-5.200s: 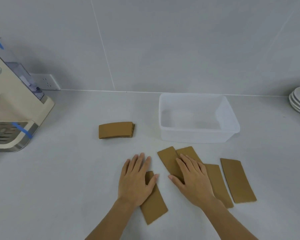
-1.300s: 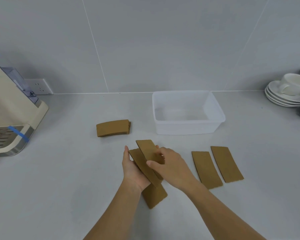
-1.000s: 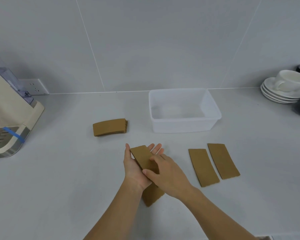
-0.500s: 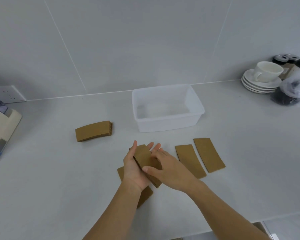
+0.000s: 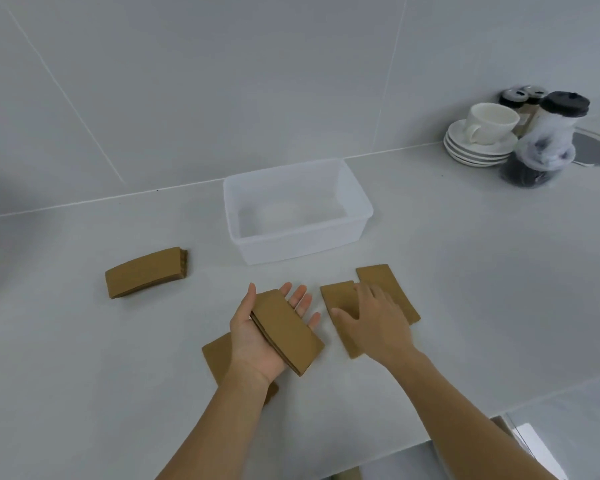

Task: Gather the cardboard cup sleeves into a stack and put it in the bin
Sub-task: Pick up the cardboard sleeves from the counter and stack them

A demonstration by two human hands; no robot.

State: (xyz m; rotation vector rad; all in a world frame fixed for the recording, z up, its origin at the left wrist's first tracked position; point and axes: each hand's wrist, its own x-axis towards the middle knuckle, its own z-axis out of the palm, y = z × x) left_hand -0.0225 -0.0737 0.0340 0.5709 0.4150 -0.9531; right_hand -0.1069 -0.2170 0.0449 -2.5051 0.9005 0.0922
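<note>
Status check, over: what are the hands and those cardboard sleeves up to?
Left hand carries small sleeve stack on open palm. Right hand rests on a loose sleeve. Bin holds none; nothing blocks it.

Clear rectangular plastic bin (image 5: 302,244) at the back of the pale grey surface (image 5: 482,289); stack of brown cardboard sleeves (image 5: 145,273) to its left; two single sleeves (image 5: 381,280) side by side before it; another sleeve (image 5: 217,358) left of those, beneath the left hand (image 5: 252,344).

Sleeve on counter (image 5: 217,358): we see half; the left hand (image 5: 253,344) covers the rest.
Far jars (image 5: 515,97): blurred, perhaps shakers; we cannot tell.
</note>
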